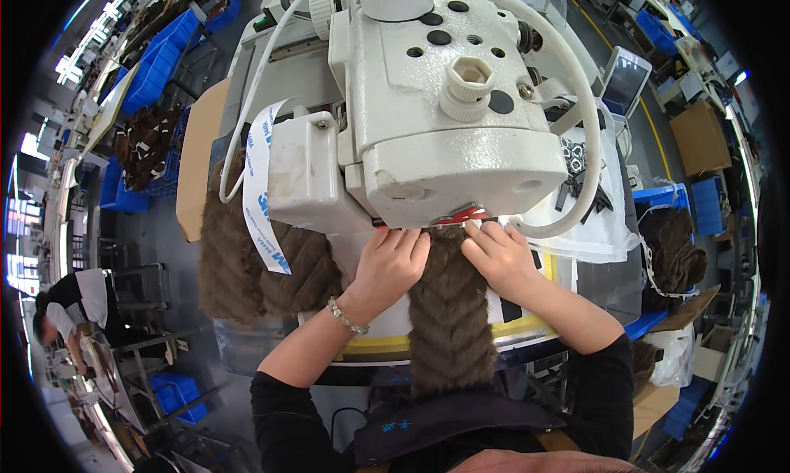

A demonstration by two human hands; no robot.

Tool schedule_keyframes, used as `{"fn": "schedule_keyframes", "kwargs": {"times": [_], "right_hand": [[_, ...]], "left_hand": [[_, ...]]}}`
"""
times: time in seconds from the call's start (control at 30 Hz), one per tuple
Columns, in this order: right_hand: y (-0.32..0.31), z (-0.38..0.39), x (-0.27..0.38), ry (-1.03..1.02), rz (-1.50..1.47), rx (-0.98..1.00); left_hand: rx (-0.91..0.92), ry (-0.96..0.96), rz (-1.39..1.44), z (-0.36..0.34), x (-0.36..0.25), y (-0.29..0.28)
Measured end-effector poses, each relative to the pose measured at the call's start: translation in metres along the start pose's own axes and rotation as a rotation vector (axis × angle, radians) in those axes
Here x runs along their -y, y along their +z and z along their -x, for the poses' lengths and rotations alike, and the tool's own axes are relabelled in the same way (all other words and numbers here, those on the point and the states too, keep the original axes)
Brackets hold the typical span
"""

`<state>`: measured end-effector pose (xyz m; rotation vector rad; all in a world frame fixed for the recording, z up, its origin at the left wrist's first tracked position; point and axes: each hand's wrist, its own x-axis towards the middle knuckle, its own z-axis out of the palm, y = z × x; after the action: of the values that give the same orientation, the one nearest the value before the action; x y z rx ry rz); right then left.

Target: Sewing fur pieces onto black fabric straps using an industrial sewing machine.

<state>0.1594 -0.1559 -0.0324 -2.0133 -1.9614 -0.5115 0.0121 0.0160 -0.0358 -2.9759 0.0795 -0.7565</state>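
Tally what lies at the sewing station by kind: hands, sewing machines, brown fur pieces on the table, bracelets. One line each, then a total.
Hands: 2, left hand and right hand
Sewing machine: 1
Brown fur pieces: 2, fur strip and fur pile
Bracelet: 1
Total: 6

Brown chevron-ribbed fur strip (448, 317), white sewing machine (436, 103)

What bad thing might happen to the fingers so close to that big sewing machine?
Both hands, the left hand and the right hand, press the brown furry strip right under the white sewing machine head. The fingertips sit very near the sewing spot, so they might get pricked or pinched. The long fur hides the edge there, so the seam may go crooked. The loose white tape strip hanging beside the machine might catch on the fur piled there.
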Motion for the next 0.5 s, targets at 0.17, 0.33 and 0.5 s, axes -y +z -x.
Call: {"fn": "schedule_keyframes", "kwargs": {"times": [0.17,0.33,0.5], "right_hand": [[0.0009,0.0005,-0.0007,0.005,0.002,0.010],[-0.0006,-0.0003,0.0008,0.001,0.025,-0.009],[-0.0034,0.0005,0.0015,-0.007,0.013,0.029]], "left_hand": [[0.009,-0.003,0.015,0.0001,0.0007,0.0016],[-0.003,0.000,0.023,0.0019,0.0008,0.0040],[0.046,0.019,0.051,0.0024,0.0016,-0.0039]]}}
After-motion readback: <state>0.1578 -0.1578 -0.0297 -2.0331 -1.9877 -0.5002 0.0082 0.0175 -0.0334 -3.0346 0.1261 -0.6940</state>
